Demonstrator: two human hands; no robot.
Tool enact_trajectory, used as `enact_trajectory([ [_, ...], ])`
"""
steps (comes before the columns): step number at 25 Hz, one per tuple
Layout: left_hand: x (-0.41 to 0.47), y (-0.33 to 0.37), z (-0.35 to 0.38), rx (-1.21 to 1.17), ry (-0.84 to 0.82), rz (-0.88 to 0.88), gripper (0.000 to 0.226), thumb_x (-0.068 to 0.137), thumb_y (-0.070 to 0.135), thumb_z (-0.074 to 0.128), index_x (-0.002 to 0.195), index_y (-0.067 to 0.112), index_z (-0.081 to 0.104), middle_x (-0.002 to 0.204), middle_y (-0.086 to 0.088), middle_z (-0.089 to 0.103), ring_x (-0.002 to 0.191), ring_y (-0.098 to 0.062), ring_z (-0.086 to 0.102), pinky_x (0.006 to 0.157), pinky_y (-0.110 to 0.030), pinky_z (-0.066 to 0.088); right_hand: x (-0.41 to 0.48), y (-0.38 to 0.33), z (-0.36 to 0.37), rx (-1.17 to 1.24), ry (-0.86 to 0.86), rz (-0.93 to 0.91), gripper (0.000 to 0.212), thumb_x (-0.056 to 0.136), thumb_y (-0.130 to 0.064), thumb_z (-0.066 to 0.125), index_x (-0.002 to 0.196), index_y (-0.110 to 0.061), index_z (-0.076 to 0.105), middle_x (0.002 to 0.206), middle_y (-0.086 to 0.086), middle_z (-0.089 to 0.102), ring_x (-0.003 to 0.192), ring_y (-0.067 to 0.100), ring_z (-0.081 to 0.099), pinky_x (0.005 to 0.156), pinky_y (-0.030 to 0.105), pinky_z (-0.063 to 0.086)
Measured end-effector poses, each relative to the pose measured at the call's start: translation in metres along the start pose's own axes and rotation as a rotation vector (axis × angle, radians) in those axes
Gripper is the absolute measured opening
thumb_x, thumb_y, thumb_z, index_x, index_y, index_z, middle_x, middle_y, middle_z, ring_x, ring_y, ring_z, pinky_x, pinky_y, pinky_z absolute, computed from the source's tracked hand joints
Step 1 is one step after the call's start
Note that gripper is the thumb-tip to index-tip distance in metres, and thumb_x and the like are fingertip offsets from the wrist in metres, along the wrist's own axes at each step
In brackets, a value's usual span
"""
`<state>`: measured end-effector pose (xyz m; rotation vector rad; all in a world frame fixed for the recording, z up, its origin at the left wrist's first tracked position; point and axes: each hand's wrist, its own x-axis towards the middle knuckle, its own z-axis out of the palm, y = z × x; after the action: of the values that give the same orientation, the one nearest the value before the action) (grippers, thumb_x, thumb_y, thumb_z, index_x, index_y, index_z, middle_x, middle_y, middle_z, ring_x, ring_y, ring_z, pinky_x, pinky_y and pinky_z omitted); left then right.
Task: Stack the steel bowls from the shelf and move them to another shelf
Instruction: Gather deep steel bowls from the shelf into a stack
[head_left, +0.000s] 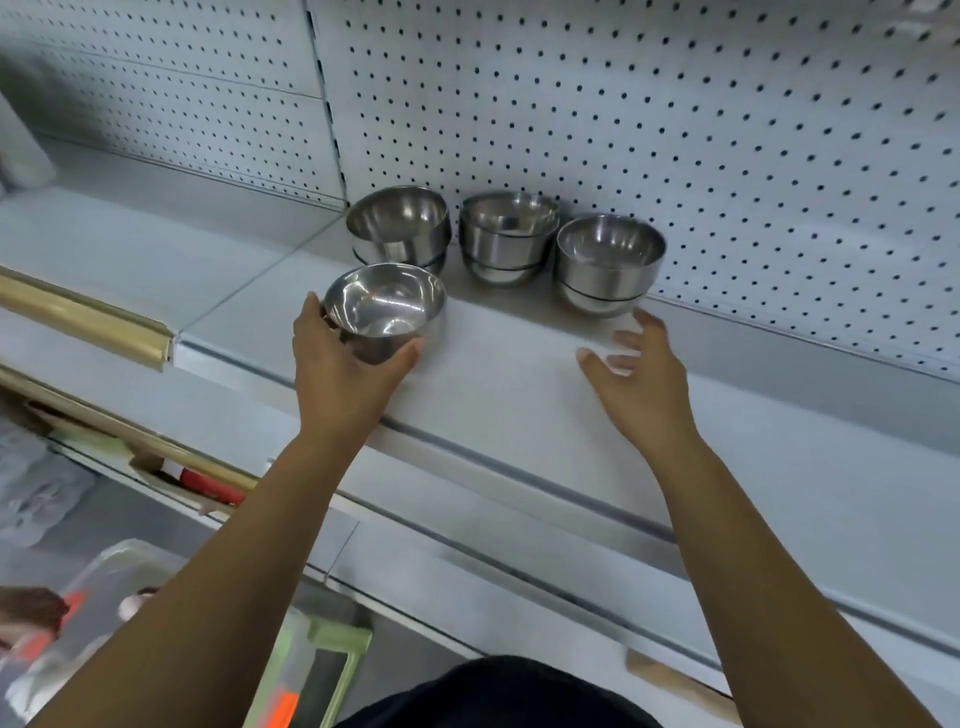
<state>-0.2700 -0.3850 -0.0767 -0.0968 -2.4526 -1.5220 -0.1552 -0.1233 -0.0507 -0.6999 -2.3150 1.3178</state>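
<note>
Three short stacks of steel bowls stand at the back of the white shelf (519, 395) against the pegboard: a left stack (399, 226), a middle stack (508, 236) and a right stack (609, 262). In front of the left stack, my left hand (343, 371) grips a single steel bowl (384, 306) from below and the side. My right hand (641, 379) hovers with fingers spread just in front of the right stack, not touching it.
A white pegboard wall (675, 130) backs the shelf. A gold rail (83, 319) edges the shelf section to the left. Lower shelves hold a clear plastic bin (130, 577) and red-and-white packages (208, 486).
</note>
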Motion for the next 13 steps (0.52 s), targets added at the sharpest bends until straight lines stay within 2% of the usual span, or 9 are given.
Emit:
enact_trajectory([
  [3, -0.003, 0.003, 0.006, -0.047, -0.045, 0.006, 0.125, 0.065, 0.045, 0.094, 0.16, 0.018, 0.017, 0.148, 0.008, 0.046, 0.133, -0.01, 0.047, 0.106, -0.025, 0.041, 0.032, 0.001, -0.002, 0.043, 0.117, -0.077, 0.081, 0.092, -0.039, 0.079, 0.158, -0.029, 0.033, 0.153, -0.001, 0.046, 0.128, 0.02, 0.057, 0.106, 0.039, 0.051],
  [6, -0.013, 0.011, 0.023, -0.084, -0.142, 0.061, 0.124, 0.066, 0.04, 0.094, 0.16, 0.021, 0.016, 0.142, 0.016, 0.044, 0.128, -0.007, 0.048, 0.097, -0.013, 0.039, 0.057, 0.006, -0.002, 0.029, 0.133, -0.132, 0.079, 0.087, -0.048, 0.08, 0.153, -0.036, 0.038, 0.152, -0.003, 0.043, 0.136, 0.017, 0.048, 0.111, 0.039, 0.046],
  [7, -0.016, 0.012, 0.029, -0.099, -0.177, 0.074, 0.124, 0.066, 0.042, 0.093, 0.16, 0.023, 0.015, 0.143, 0.017, 0.043, 0.129, -0.008, 0.049, 0.099, -0.014, 0.04, 0.065, 0.007, -0.002, 0.02, 0.125, -0.125, 0.079, 0.087, -0.05, 0.08, 0.152, -0.036, 0.039, 0.151, -0.004, 0.043, 0.137, 0.015, 0.046, 0.109, 0.035, 0.045],
  [10, -0.021, 0.011, 0.035, -0.114, -0.253, 0.092, 0.121, 0.063, 0.057, 0.088, 0.158, 0.032, 0.017, 0.148, 0.018, 0.044, 0.136, -0.012, 0.047, 0.113, -0.035, 0.043, 0.083, 0.008, 0.003, -0.007, 0.095, -0.105, 0.073, 0.087, -0.053, 0.078, 0.15, -0.037, 0.043, 0.158, -0.002, 0.037, 0.135, 0.01, 0.044, 0.096, 0.024, 0.038],
  [13, -0.021, 0.01, 0.032, -0.062, -0.285, 0.11, 0.104, 0.063, 0.069, 0.084, 0.149, 0.045, 0.03, 0.142, 0.026, 0.048, 0.131, -0.016, 0.053, 0.108, -0.048, 0.049, 0.102, 0.007, 0.007, -0.029, 0.112, -0.117, 0.059, 0.09, -0.051, 0.076, 0.142, -0.031, 0.054, 0.155, 0.001, 0.041, 0.124, 0.008, 0.047, 0.093, 0.022, 0.037],
])
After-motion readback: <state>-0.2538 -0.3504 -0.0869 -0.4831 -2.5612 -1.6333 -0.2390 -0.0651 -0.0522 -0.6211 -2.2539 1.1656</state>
